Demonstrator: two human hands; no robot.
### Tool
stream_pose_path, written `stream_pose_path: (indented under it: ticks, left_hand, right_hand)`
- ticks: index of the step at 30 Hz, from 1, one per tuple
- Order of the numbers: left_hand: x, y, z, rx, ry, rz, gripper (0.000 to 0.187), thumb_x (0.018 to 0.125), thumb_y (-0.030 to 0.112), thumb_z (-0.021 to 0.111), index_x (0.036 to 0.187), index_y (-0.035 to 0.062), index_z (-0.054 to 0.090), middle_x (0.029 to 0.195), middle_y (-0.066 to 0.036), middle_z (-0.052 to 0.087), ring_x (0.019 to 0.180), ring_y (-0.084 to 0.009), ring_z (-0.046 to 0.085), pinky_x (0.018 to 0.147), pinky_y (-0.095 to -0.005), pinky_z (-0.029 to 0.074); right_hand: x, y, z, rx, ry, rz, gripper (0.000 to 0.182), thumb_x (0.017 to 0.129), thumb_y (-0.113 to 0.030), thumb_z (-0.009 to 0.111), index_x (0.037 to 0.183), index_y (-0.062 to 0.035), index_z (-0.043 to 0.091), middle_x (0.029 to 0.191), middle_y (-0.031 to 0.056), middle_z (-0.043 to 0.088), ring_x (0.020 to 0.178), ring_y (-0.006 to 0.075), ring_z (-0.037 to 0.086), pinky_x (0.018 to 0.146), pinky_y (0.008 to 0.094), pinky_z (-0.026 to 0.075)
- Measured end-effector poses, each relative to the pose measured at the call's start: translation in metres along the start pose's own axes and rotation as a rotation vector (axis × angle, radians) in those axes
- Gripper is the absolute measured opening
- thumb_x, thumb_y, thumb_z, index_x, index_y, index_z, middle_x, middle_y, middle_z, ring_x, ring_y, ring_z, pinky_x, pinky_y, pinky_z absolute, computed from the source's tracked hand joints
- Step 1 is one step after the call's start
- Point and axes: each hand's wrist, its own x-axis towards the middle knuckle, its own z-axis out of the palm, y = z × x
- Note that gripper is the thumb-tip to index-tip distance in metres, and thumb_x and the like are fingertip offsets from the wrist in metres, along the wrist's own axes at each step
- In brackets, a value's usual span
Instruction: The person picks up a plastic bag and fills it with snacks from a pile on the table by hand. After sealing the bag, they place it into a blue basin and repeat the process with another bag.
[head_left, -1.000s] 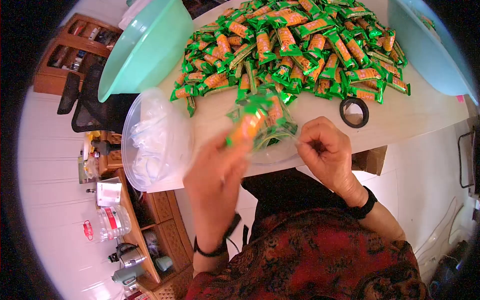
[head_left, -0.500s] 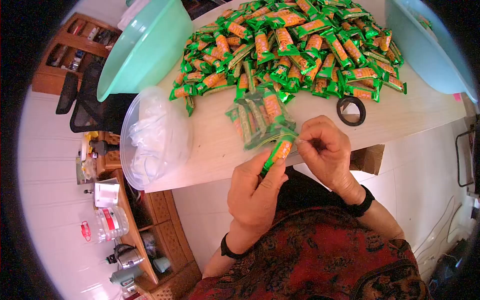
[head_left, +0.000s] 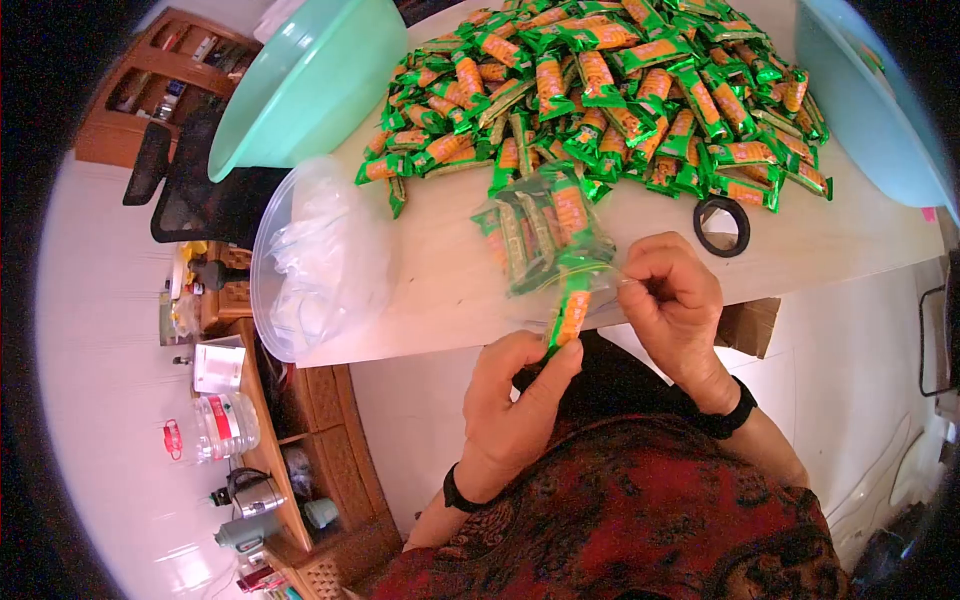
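Observation:
Between the thumb and fingers of my left hand [head_left: 520, 400] is one green and orange snack packet [head_left: 571, 312], its far end at the mouth of a clear zip bag [head_left: 530, 235]. Several similar packets lie inside that bag, which rests near the table's front edge. My right hand [head_left: 676, 300] pinches the bag's clear edge at the right of its opening. Past the bag, a large heap of the same wrapped packets [head_left: 600, 100] covers the back of the table.
A clear bowl [head_left: 375, 290] of thin plastic bags [head_left: 325, 255] stands at the table's left. Behind it is a green basin [head_left: 310, 90]; a blue basin [head_left: 870, 100] stands at the right. A black tape roll [head_left: 721, 226] lies on the table [head_left: 430, 310].
The packet in my left hand has turned more upright, and my left grip sits lower on it. My right hand still pinches the bag's edge. The whole view has shifted slightly.

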Motion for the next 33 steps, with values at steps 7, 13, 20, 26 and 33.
stream_pose_path:
  ticks: [7, 13, 20, 26, 33]
  left_hand:
    - [-0.006, -0.013, -0.006, 0.014, 0.047, -0.013, 0.024, 0.077, -0.009, 0.073, 0.094, -0.0007, 0.06, 0.093, -0.012, 0.059, 0.072, -0.0191, 0.062, 0.063, -0.0306, 0.057]
    - [0.006, -0.013, -0.006, 0.323, 0.112, 0.104, 0.03, 0.068, -0.003, 0.081, 0.096, 0.008, 0.074, 0.09, -0.008, 0.057, 0.074, -0.0189, 0.055, 0.061, -0.0276, 0.048]
    - [0.03, -0.028, -0.001, 0.477, 0.166, 0.229, 0.025, 0.067, 0.0, 0.081, 0.09, 0.006, 0.071, 0.089, -0.008, 0.056, 0.081, -0.023, 0.056, 0.067, -0.03, 0.048]
    - [0.039, -0.035, 0.001, 0.345, 0.197, 0.294, 0.041, 0.068, 0.001, 0.08, 0.105, 0.0057, 0.064, 0.092, -0.01, 0.057, 0.088, -0.027, 0.056, 0.066, -0.0332, 0.049]
    - [0.047, -0.025, -0.002, 0.234, 0.069, -0.039, 0.034, 0.075, 0.002, 0.075, 0.103, 0.0045, 0.056, 0.112, -0.017, 0.052, 0.09, -0.0254, 0.056, 0.061, -0.0279, 0.049]
  right_hand:
    - [0.001, 0.0, -0.002, -0.046, -0.046, -0.023, 0.016, 0.075, 0.006, 0.068, 0.084, -0.0034, 0.06, 0.086, 0.0081, 0.061, 0.071, 0.0154, 0.058, 0.06, 0.0257, 0.048]
    - [0.002, -0.004, -0.002, -0.118, -0.09, -0.033, 0.015, 0.075, 0.006, 0.069, 0.083, -0.0045, 0.06, 0.086, 0.0076, 0.061, 0.07, 0.0155, 0.059, 0.06, 0.0259, 0.048]
    - [0.004, -0.008, -0.003, -0.159, -0.182, 0.003, 0.015, 0.075, 0.006, 0.068, 0.082, -0.0048, 0.06, 0.085, 0.0077, 0.06, 0.069, 0.0165, 0.059, 0.058, 0.0263, 0.048]
    - [0.005, -0.007, -0.003, -0.188, -0.183, -0.033, 0.016, 0.074, 0.006, 0.068, 0.082, -0.0046, 0.059, 0.085, 0.0073, 0.06, 0.067, 0.0165, 0.058, 0.057, 0.0263, 0.047]
    - [0.005, -0.01, 0.0, -0.15, -0.22, 0.054, 0.015, 0.075, 0.005, 0.069, 0.083, -0.0045, 0.06, 0.085, 0.0098, 0.06, 0.069, 0.0206, 0.06, 0.058, 0.0286, 0.049]
